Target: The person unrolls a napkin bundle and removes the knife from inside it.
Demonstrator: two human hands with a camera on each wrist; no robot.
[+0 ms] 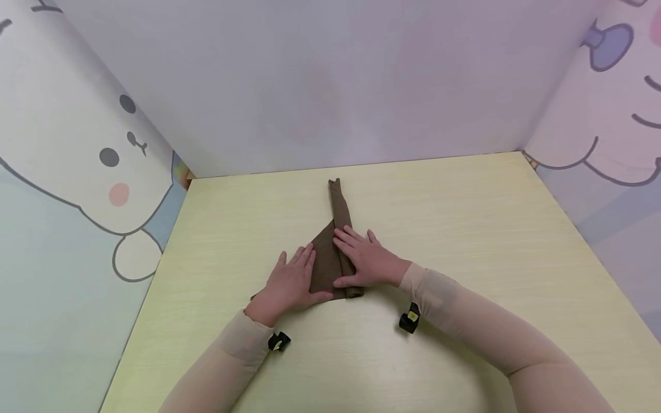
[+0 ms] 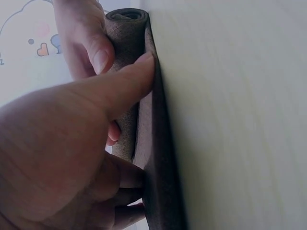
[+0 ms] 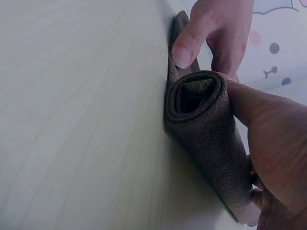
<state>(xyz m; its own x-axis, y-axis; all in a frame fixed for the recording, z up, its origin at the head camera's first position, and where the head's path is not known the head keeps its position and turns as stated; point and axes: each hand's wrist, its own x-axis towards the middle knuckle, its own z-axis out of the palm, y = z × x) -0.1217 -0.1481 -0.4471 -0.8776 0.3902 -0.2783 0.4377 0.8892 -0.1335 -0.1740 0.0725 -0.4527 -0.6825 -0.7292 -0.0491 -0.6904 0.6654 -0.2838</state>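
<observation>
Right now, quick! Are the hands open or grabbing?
Left hand: open, resting on the brown cloth.
Right hand: open, resting on the cloth's rolled part.

Brown cloth point(image 1: 324, 269) laid partly rolled on pale table point(image 1: 465, 218) | flat part point(image 1: 324, 249) touched by left hand point(image 1: 289, 282), fingers extended | roll point(image 1: 340, 206) (far end jutting past the fingers) overlaid by right hand point(image 1: 369, 264) | table flanked by cartoon-printed side walls point(image 1: 51, 241)
</observation>
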